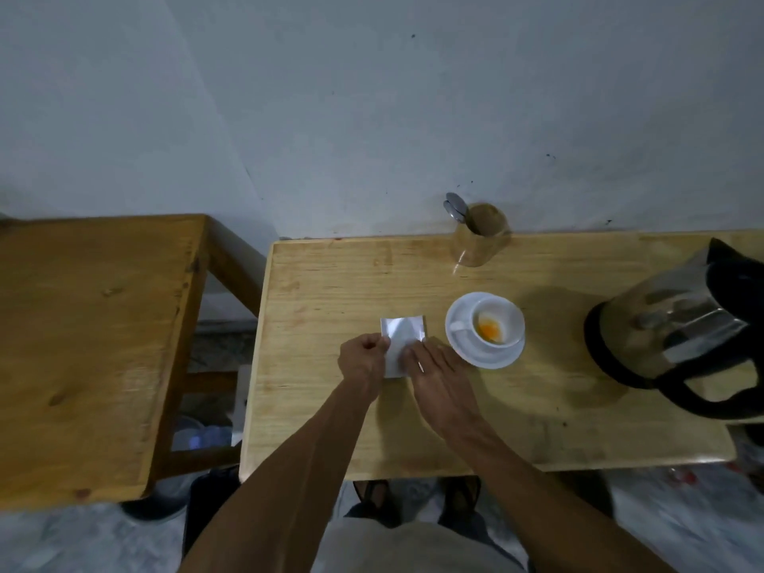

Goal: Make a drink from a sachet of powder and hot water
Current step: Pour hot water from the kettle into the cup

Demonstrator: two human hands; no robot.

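A silver foil sachet [402, 333] lies over the middle of the light wooden table [330, 283]. My left hand [364, 361] pinches its left edge, and my right hand [434, 368] grips its lower right part. Just to the right, a white cup [496, 324] stands on a white saucer [459, 341]; orange powder sits in the cup's bottom. A steel electric kettle [678, 332] with a black handle stands at the table's right end.
A glass jar [479, 237] holding metal spoons stands at the table's back edge by the wall. A darker wooden table [91, 345] is on the left, with a gap between. My feet in sandals show below the front edge.
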